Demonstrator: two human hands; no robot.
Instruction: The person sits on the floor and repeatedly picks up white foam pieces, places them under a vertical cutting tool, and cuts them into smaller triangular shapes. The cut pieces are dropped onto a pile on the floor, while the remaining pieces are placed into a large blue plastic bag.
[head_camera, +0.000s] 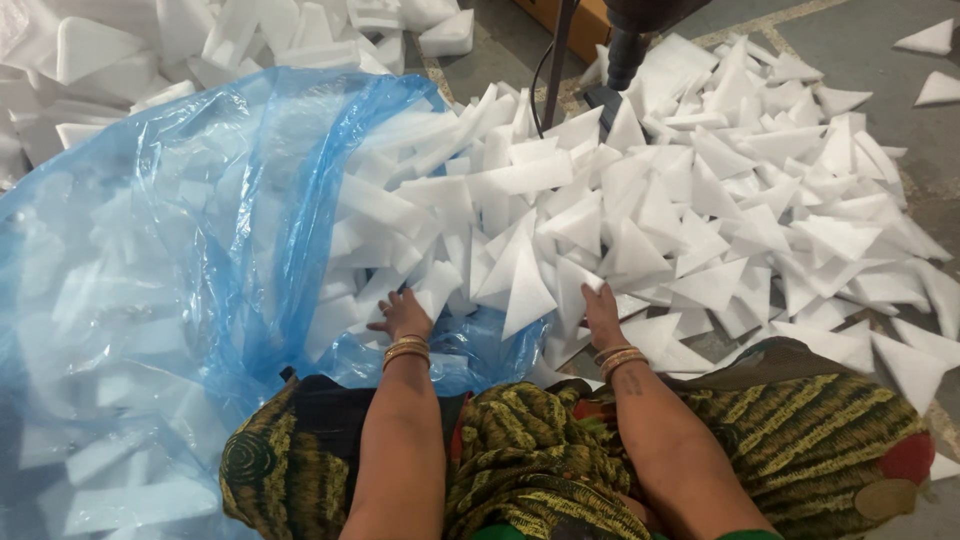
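Nearest to us lies a patterned green and yellow garment (560, 450) across the lap, with both bare forearms reaching forward over it.

Starting at the left, we see a large blue plastic bag (150, 260) already bulging with white foam pieces, which show through its thin film. Its mouth (400, 110) faces right toward the loose pile and gapes wide, so that pieces can be swept straight in without lifting them high. The lower lip of the bag lies flat on the floor just ahead of the knees.

Our left hand (404, 314) rests palm down at that mouth, fingers slightly spread and lying on the foam, not clamped on any one piece. Bangles ring the wrist.

Between the hands several white foam triangles (525, 285) stand tilted on edge at the threshold of the bag.

Our right hand (600, 315) also lies palm down, fingers together and pushed in among the triangles, their tips partly hidden.

Farther right, the heap of triangles (760, 200) spreads over the grey floor (850, 40), thinning to scattered pieces. At the top, a dark post with a cable (556, 60) rises from the pile.
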